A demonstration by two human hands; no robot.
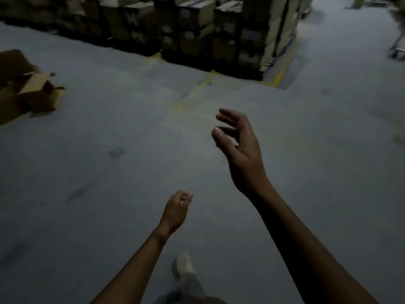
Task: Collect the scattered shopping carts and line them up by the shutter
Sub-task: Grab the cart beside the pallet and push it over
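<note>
Many stacked boxes (pixel 197 29) stand beyond the right hand (pixel 241 154).

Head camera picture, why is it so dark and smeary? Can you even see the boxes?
In the head view the light is dim, so the grey floor and the stacked boxes look murky. Blur smears those boxes and the metal frame at the right edge, which is too fuzzy to name. The left hand and right hand are the sharpest parts, and the whole head view sits tilted.
</note>
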